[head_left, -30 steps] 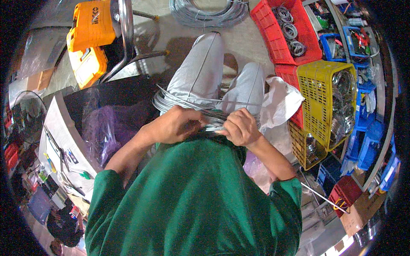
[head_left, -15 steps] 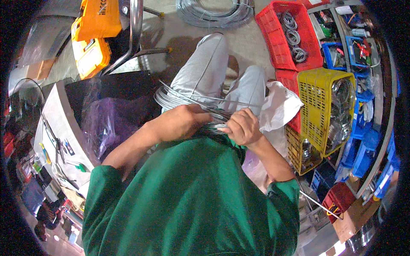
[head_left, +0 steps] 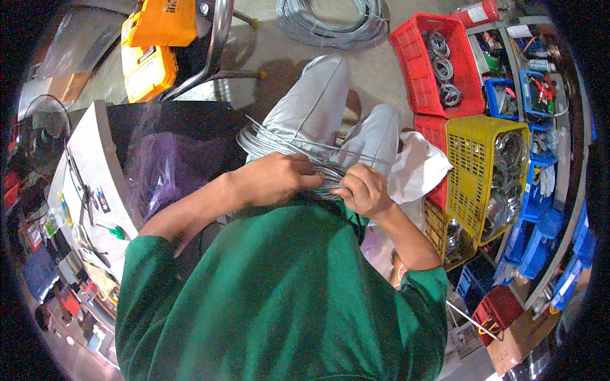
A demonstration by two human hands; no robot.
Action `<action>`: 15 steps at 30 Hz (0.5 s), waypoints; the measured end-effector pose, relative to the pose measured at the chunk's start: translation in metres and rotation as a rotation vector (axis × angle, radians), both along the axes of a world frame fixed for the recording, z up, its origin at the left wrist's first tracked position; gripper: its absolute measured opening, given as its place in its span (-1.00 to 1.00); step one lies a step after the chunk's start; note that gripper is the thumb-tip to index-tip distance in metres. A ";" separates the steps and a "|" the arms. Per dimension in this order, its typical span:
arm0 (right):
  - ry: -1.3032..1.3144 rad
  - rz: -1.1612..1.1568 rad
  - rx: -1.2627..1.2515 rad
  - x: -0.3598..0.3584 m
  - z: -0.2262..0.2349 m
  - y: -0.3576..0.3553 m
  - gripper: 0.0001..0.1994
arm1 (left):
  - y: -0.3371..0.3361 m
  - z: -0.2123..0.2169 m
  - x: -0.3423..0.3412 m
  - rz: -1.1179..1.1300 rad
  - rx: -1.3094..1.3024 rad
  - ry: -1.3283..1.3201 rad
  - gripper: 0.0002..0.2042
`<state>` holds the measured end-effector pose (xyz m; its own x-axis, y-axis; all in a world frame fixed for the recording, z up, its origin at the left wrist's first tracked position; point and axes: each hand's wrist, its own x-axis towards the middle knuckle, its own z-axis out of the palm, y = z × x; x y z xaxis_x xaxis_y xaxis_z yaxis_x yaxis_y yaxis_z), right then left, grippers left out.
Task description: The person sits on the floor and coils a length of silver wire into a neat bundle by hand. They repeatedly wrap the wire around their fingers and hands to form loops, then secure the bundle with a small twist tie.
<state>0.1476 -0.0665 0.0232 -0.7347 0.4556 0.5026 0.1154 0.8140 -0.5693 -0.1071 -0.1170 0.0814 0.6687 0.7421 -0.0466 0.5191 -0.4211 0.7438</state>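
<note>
A bundle of thin silvery wire [head_left: 259, 141] lies across my lap in loose loops, held close to my green shirt. My left hand [head_left: 287, 176] is closed round the bundle from the left, its fingertips tucked into the strands. On the other side my right hand [head_left: 364, 190] grips the strands with curled fingers, thumb against the wire. A short gap separates the two hands, and wire strands show between them. Several loops stick out to the left over my thigh. The palms and the underside of the bundle are hidden.
A large wire coil [head_left: 330, 24] lies on the floor ahead. To the right stand a red crate [head_left: 413, 66] with small coils and a yellow crate [head_left: 470, 171] with more wire. A white table [head_left: 95, 159], purple plastic bag [head_left: 155, 168] and yellow cases [head_left: 149, 70] are on the left.
My left hand has shifted slightly right along the bundle, and the right hand's fingers have curled lower over the strands. The whole view has moved a little, with surroundings shifted right and down.
</note>
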 end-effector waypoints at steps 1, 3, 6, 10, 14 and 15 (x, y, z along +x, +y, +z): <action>-0.005 0.001 0.010 0.000 0.000 -0.001 -0.71 | 0.001 0.000 -0.001 -0.027 -0.004 0.008 -0.63; -0.011 -0.013 0.019 0.000 0.000 -0.002 -0.72 | 0.007 0.000 -0.003 -0.088 -0.026 0.042 -0.62; -0.041 -0.078 -0.020 0.000 -0.002 -0.002 -0.71 | 0.018 -0.001 -0.005 -0.141 -0.065 0.058 -0.62; -0.027 -0.112 -0.174 -0.001 -0.006 -0.002 -0.71 | 0.024 -0.003 -0.001 -0.098 -0.014 0.008 -0.61; 0.014 -0.188 -0.291 -0.002 -0.008 -0.004 -0.73 | 0.017 -0.002 0.003 0.054 0.090 0.031 -0.63; 0.041 -0.201 -0.306 -0.002 -0.007 -0.004 -0.74 | 0.015 -0.001 0.004 0.123 0.181 0.018 -0.65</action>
